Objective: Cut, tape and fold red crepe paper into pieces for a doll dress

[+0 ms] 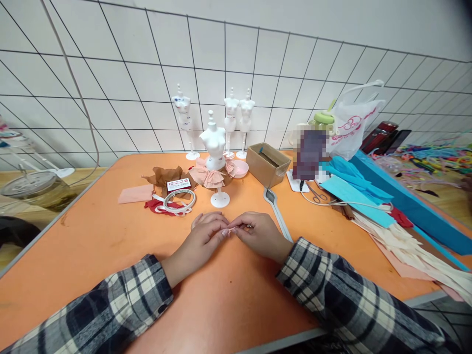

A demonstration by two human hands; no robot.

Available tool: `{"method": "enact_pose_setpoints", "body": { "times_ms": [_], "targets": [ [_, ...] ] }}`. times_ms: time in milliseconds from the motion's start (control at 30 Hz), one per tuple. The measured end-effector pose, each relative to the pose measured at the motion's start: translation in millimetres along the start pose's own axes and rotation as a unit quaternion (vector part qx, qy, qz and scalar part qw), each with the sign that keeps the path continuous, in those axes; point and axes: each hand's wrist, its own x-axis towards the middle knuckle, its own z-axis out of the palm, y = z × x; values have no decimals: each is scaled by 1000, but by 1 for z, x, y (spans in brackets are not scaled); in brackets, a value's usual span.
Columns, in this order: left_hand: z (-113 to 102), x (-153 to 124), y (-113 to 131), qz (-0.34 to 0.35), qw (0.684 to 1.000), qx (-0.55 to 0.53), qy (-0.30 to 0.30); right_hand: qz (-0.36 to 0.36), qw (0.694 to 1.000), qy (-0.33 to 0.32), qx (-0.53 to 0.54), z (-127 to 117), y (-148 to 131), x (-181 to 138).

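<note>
My left hand [208,233] and my right hand [260,233] meet over the orange table, fingertips together. Between them they pinch a small pink piece [231,228], mostly hidden by the fingers; it looks like crepe paper. Just beyond stands a white mini dress form [214,140] on a round base, with a ruffled pink paper skirt [210,177] around its lower part. Left of it lie a roll of double-sided tape [166,200], a small white and red box [179,184], brown crepe paper [162,176] and a flat pink sheet [135,193].
Several white dress forms [246,118] line the tiled wall. A cardboard box [268,164], a pink dish [241,168], a grey strap-like strip [276,211] and scissors [317,196] lie to the right. Farther right are blue paper [359,201], cream strips [401,241] and a plastic bag [354,123].
</note>
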Motion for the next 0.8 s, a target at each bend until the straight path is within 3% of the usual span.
{"method": "enact_pose_setpoints", "body": {
  "times_ms": [67, 167, 300, 467, 667, 800],
  "targets": [
    [0, 0, -2, 1, 999, -31, 11, 8, 996, -11, -85, -11, -1, 0],
    [0, 0, -5, -18, 998, -52, 19, 67, 960, -14, -272, -24, 3, -3],
    [0, -1, -7, -60, 997, -56, 15, 97, 928, -65, -353, -22, 16, -5],
    [0, -2, -4, -86, 994, -73, 6, 81, 954, -90, -275, -14, 19, 0],
    [0, 0, 11, -132, 977, -162, 49, 151, 980, -63, -113, 0, -11, -6],
    [1, 0, 17, -124, 978, -155, 66, 144, 988, -46, 21, 15, -20, -14]
  ]
}}
